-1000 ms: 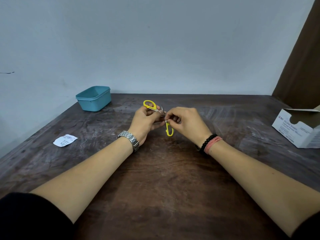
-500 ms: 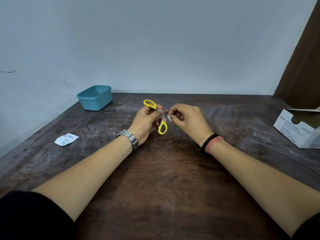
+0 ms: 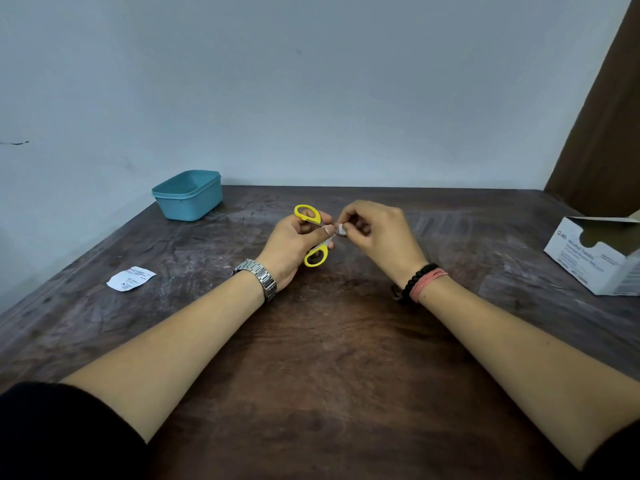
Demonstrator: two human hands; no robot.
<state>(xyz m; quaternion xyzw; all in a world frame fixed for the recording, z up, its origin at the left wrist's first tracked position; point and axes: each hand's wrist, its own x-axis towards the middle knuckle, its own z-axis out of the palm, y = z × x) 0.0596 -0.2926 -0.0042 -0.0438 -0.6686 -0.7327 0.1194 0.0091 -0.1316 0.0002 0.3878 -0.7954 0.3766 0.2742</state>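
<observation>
Lower loop has swung left since earlier. Left hand [image 3: 290, 249] grips scissors [image 3: 307, 214], axis crosswise, tips pointing right; right hand [image 3: 381, 233] pinches white pad [image 3: 342, 230] on blades.

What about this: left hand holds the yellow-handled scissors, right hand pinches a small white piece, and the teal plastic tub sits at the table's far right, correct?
Not quite. The head view shows the teal plastic tub at the far left of the dark wooden table, not right. The left hand does hold the yellow-handled scissors; the right hand pinches the small white piece.
</observation>
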